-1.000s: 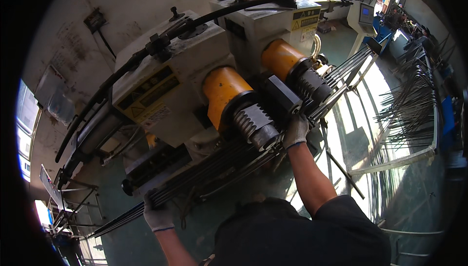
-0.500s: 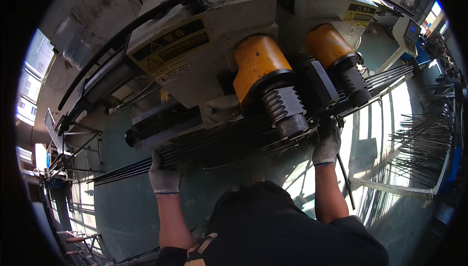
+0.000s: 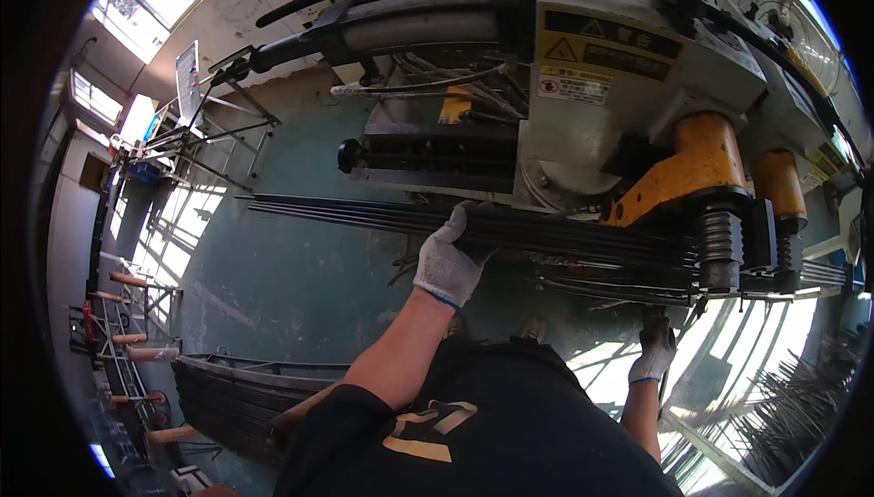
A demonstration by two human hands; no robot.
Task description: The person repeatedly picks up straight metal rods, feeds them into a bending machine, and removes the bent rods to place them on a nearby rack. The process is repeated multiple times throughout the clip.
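A bundle of long dark steel rods [image 3: 346, 215] runs left to right through a large grey machine [image 3: 628, 69] with yellow housings [image 3: 696, 165] and ribbed rollers [image 3: 719, 247]. My left hand [image 3: 451, 256], in a white work glove, is closed around the bundle near its middle. My right hand [image 3: 654, 351], also gloved, sits lower right under the rollers, gripping a thin dark rod or lever; what exactly it holds is hard to tell.
A rack with stacked dark rods [image 3: 232, 397] lies at lower left on the green floor [image 3: 273, 278]. More rods are piled at lower right [image 3: 792, 406]. Metal stands [image 3: 123, 315] line the far left. Hoses and cables [image 3: 401, 24] run over the machine.
The view has swung left and closer to the machine. My left hand has moved right along the rod bundle toward the machine. My right hand has dropped below the rollers.
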